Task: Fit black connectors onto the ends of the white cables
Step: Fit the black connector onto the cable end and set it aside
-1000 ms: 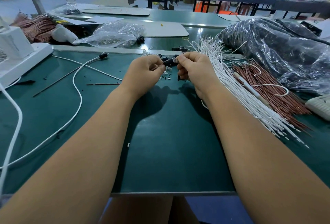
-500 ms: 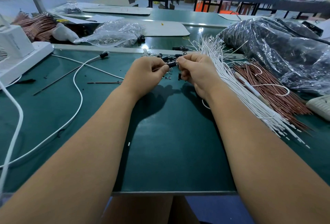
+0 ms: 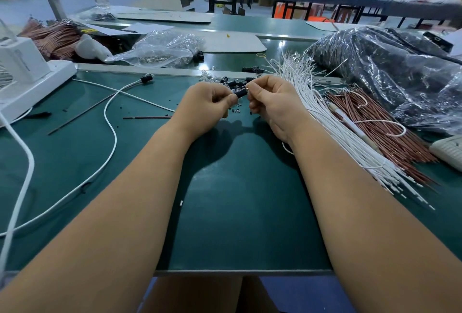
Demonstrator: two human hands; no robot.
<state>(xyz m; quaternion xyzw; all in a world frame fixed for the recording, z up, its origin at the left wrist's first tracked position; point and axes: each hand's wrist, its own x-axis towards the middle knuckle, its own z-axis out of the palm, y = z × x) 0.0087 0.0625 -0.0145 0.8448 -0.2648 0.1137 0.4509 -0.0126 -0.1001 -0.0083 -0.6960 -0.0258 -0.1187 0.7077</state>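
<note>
Black connector (image 3: 240,93) still between both hands, unmoved.

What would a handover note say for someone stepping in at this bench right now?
Left hand: grip pinches a small black cylindrical connector.
Right hand: pinches something at the connector's end; the cable tip is too small to make out.
Bundle of thin white cables lies right of the hands; loose black connectors just beyond them.
Done: one white cable with a black connector fitted lies at left.
Left: the bundle.
</note>
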